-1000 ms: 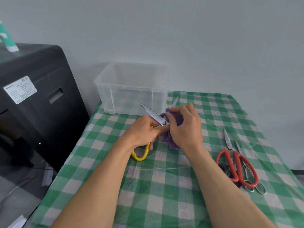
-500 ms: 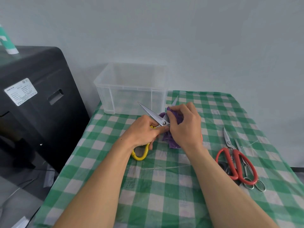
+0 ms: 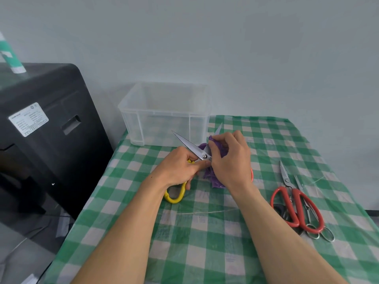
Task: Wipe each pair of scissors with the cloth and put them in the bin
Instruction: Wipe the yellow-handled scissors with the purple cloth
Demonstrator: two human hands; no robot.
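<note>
Hardly anything has shifted in the last second: both hands stay at the same spot in front of the bin, and only the view has dipped slightly, so the black machine (image 3: 51,140) on the left sits a little lower in the picture.

The left hand (image 3: 180,169) grips the yellow-handled scissors (image 3: 190,145) by the handle, with one yellow loop showing below the palm. The scissors are open. One bare blade points up and left towards the clear plastic bin (image 3: 164,119), and the tip of the other sticks out above the fingers of the right hand (image 3: 229,160). That hand pinches the purple cloth (image 3: 213,179) round this second blade, near the pivot screw. The cloth's loose end hangs down to the desk (image 3: 205,242), which has a green and white checked cover.

The bin stands at the far left corner of the desk, against the wall. To the right, well apart from the hands, red-handled scissors (image 3: 295,206) lie closed, with a slim all-metal pair (image 3: 320,232) touching them on the right and something dark partly hidden under them.

A white label (image 3: 28,119) is on the machine's side; its print is too small to read. A green and white tube (image 3: 10,54) stands on top, and its writing cannot be read either.
</note>
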